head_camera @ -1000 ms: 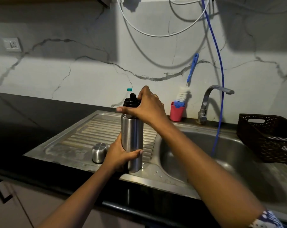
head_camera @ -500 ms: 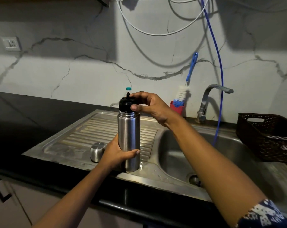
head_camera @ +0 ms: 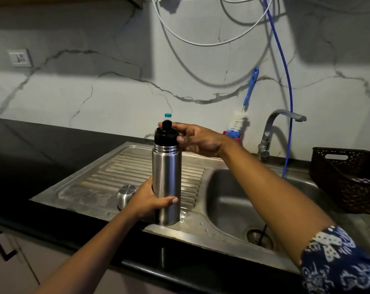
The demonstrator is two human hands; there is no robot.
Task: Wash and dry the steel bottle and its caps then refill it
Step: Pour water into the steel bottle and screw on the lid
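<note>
The steel bottle [head_camera: 167,183] stands upright on the front edge of the drainboard [head_camera: 107,177], where drips can run off. The left hand [head_camera: 147,200] wraps low round its body, bracing it, I'd say, while the right hand [head_camera: 197,140] closes thumb and fingertips on the black cap [head_camera: 166,135] at the neck, seemingly to twist it. The steel cap [head_camera: 125,195] sits just left, parked aside

navy sleeve [head_camera: 338,264] with white print
</note>
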